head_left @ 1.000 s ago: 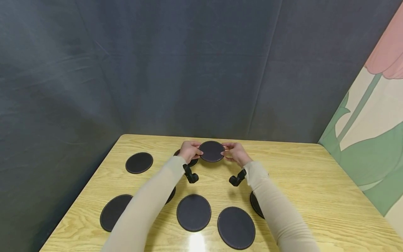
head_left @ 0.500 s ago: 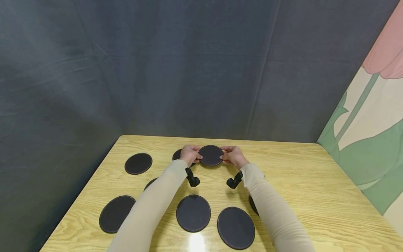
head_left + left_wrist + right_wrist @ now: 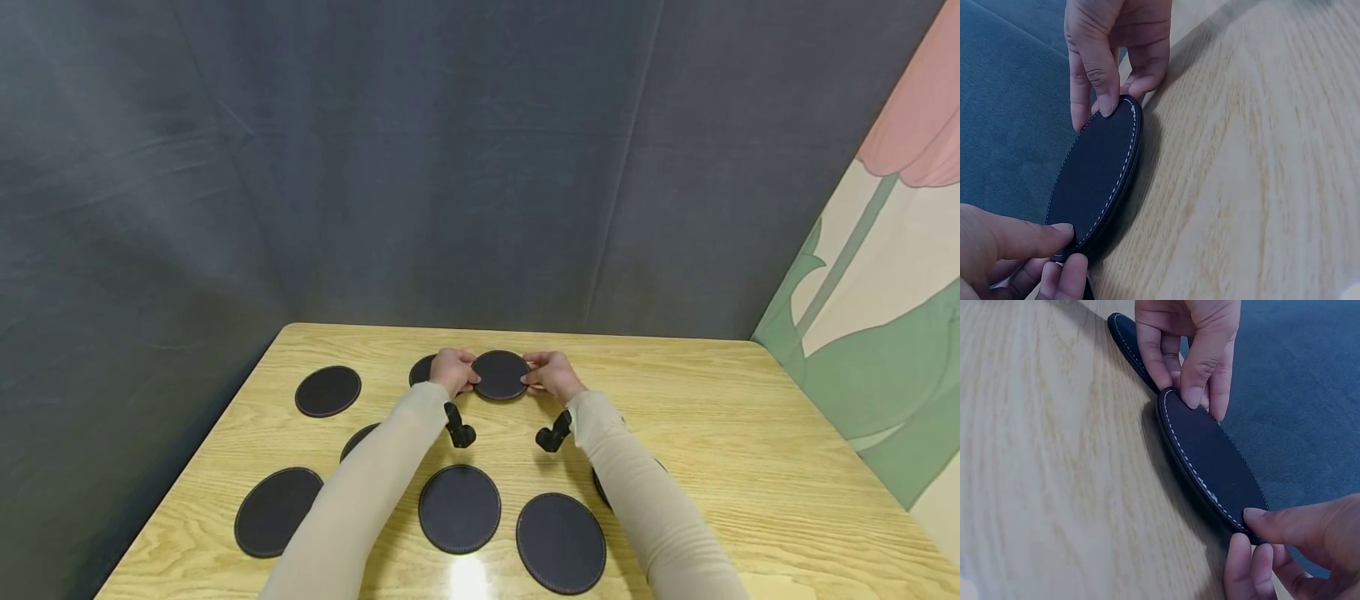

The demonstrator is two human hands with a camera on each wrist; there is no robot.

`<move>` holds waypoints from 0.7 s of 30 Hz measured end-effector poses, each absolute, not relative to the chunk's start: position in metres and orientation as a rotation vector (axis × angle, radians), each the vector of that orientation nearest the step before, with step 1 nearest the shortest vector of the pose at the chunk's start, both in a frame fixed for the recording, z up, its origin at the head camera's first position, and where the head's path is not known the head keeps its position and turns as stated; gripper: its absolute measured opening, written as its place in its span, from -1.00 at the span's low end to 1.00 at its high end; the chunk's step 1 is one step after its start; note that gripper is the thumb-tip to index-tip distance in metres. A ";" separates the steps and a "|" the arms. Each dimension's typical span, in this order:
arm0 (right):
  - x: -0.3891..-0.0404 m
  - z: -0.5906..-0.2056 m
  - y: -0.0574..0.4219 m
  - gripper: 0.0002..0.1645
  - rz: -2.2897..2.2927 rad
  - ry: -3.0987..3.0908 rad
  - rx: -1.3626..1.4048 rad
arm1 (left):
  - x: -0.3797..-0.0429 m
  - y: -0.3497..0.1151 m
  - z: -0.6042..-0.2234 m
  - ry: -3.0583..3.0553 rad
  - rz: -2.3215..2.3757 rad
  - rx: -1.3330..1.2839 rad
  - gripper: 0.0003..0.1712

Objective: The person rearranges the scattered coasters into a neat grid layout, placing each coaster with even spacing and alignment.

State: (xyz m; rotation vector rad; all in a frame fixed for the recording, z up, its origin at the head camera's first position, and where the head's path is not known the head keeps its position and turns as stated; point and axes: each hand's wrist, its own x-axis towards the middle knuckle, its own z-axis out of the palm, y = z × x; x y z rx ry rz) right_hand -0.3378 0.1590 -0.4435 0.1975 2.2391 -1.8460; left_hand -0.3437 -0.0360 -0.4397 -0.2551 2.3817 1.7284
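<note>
A round black coaster (image 3: 501,375) with light stitching round its rim is held between both hands near the table's far edge. My left hand (image 3: 453,372) pinches its left side, thumb on top and fingers beneath. On the opposite side my right hand (image 3: 553,376) pinches the rim the same way. In the left wrist view the coaster (image 3: 1094,169) is close over the wood, with a shadow along its edge. Behind my left hand lies another black coaster (image 3: 421,369), partly hidden by that hand; it shows in the right wrist view as well.
More black coasters lie on the wooden table (image 3: 712,433): a back-left coaster (image 3: 327,391), a front-left coaster (image 3: 277,511), a middle coaster (image 3: 460,508) and a front coaster (image 3: 561,542). My sleeves partly cover two others. A dark curtain (image 3: 450,167) hangs behind the table.
Both hands have lowered the coaster toward the table and drawn it slightly nearer and to the left. The grip on it is unchanged.
</note>
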 end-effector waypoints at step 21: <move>-0.336 -0.444 0.157 -0.37 -1.845 2.247 0.240 | -0.343 -0.034 -0.444 2.408 1.678 -0.258 -0.46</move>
